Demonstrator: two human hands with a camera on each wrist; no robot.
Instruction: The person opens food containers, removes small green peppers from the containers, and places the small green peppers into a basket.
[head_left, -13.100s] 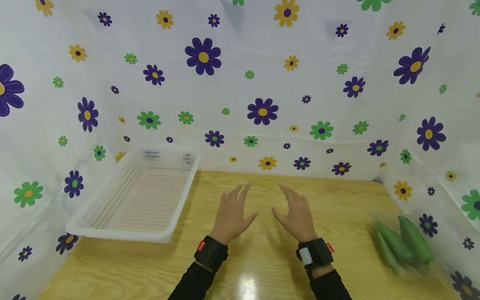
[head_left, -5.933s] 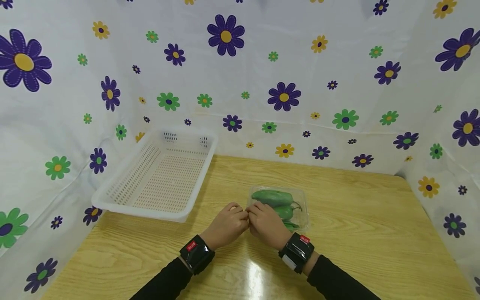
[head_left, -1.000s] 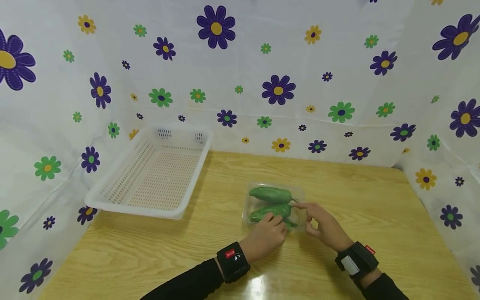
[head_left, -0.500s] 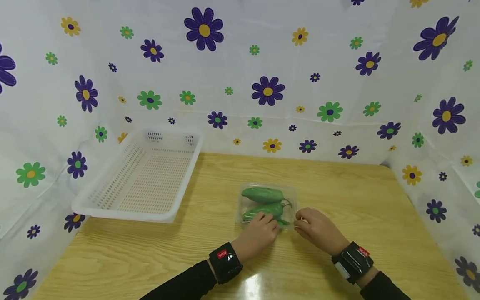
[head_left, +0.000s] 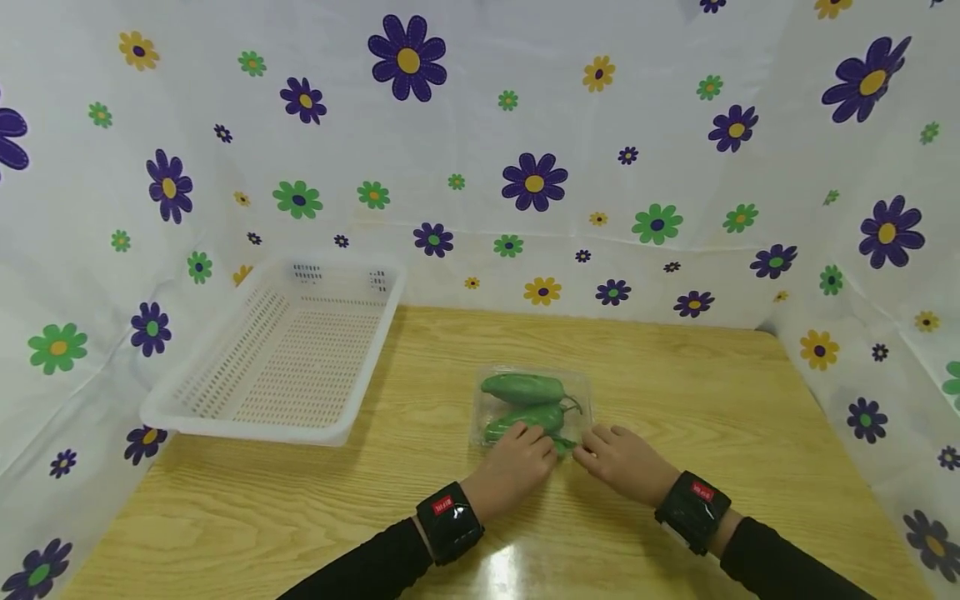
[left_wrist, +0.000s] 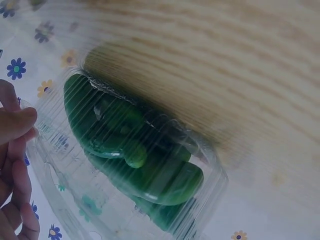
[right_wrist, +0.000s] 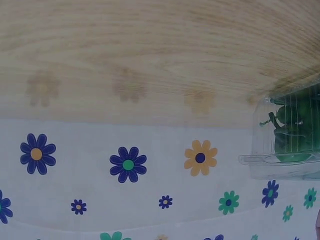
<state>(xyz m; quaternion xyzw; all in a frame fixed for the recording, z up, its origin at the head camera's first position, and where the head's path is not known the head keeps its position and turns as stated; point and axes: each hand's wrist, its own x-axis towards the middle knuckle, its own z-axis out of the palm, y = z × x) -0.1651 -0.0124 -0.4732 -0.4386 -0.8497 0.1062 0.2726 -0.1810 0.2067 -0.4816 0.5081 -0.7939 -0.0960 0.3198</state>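
A clear plastic box [head_left: 480, 410] with several green peppers [head_left: 523, 388] in it lies mid-table in the head view. My left hand [head_left: 516, 468] is at its near edge; in the left wrist view the thumb [left_wrist: 17, 124] and a finger pinch the clear rim [left_wrist: 36, 145], with peppers [left_wrist: 155, 177] behind the ribbed wall. My right hand [head_left: 628, 467] has curled fingers at the near right corner, its fingertips partly hidden. In the right wrist view the box [right_wrist: 280, 159] shows its rim, while only a sliver of that hand appears at the edge.
A white perforated basket [head_left: 348, 400] stands on the wooden table [head_left: 675, 375] at the left. Behind and at both sides hangs a white flower-print sheet [head_left: 465, 125]. Both wrists wear black bands [head_left: 450, 522].
Long before, the box lay at the far right; it is now mid-table. Over the last second my right hand moved from the box's right side to its near right corner. The left hand stayed.
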